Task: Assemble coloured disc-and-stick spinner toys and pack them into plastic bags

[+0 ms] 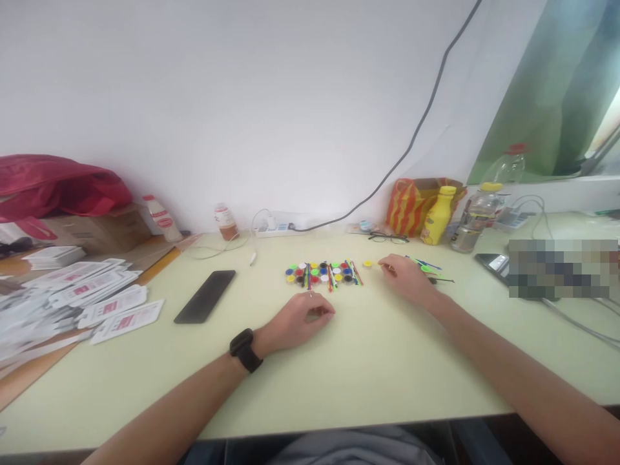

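Note:
My left hand (pixel 301 319) rests on the table with curled fingers, thumb and fingertips together; nothing shows in it. A black watch is on that wrist. Just beyond it, small round coloured discs (pixel 314 272) lie in tidy rows, in yellow, red, blue, green, white and black. Between the disc groups stand bunches of thin coloured plastic sticks (pixel 331 276). My right hand (pixel 404 278) is to the right of them, fingers pinched together; whether they hold something small is hidden. A single yellow disc (pixel 367 263) lies just left of its fingertips. More coloured sticks (pixel 426 267) lie behind that hand.
A dark phone (pixel 205 297) lies left of the discs. White tags (pixel 116 303) are heaped at the far left. Along the wall are a power strip (pixel 276 230), glasses (pixel 389 238), a striped bag (pixel 407 206), a yellow bottle (pixel 438 216) and a clear bottle (pixel 472 223).

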